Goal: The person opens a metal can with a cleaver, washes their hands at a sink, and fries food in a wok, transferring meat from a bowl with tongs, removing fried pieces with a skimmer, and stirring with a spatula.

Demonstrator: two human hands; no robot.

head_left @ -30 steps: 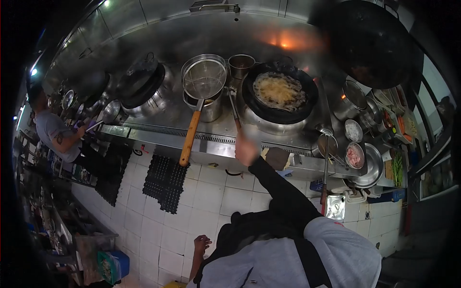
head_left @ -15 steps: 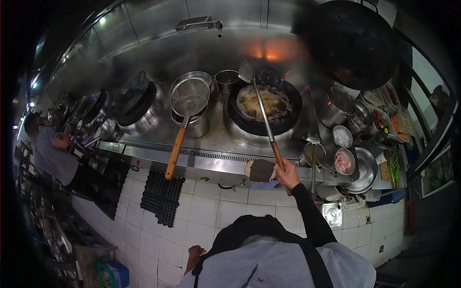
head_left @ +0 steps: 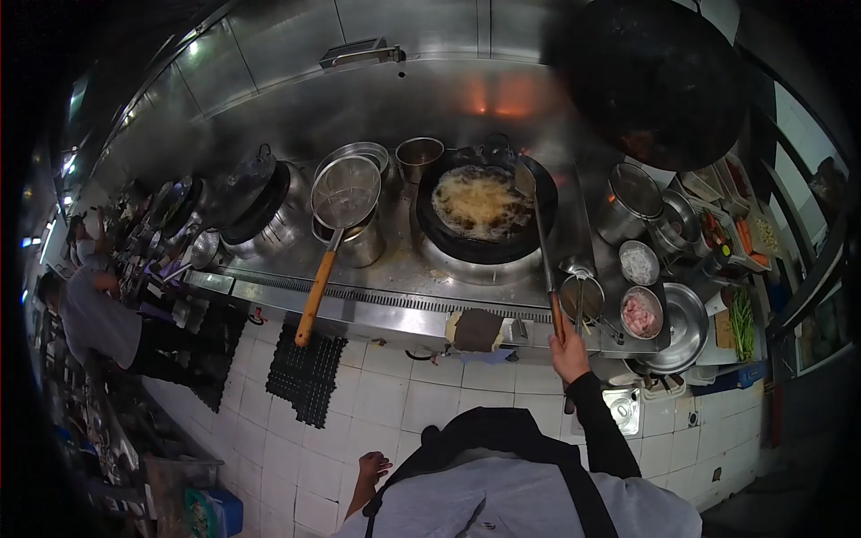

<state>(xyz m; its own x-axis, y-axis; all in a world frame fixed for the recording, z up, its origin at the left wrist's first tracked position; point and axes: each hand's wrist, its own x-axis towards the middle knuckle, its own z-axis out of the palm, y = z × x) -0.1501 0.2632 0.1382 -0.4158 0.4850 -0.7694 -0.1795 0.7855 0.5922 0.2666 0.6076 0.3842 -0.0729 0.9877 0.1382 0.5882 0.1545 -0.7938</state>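
Observation:
My right hand (head_left: 569,357) is closed around the wooden handle of a long wok spatula (head_left: 545,251). The blade of the spatula rests over the right side of a black wok (head_left: 426,211), in which yellowish oil (head_left: 480,202) bubbles and foams. Low at my side hangs my left hand (head_left: 374,464), its fingers curled in with nothing seen in them. A wire strainer (head_left: 346,193) with a wooden handle lies across a metal pot (head_left: 364,247) to the left of the wok.
Bowls of raw meat (head_left: 641,312) and white stuff (head_left: 639,264) stand at right, beside a wide metal basin (head_left: 689,327). A large black wok (head_left: 655,90) hangs upper right. Folded cloth (head_left: 479,330) lies on the stove's front edge. Another person (head_left: 103,309) works far left.
My right hand has moved right and slightly down with the spatula. Its blade has gone from above the wok's back left rim to the right side of the oil.

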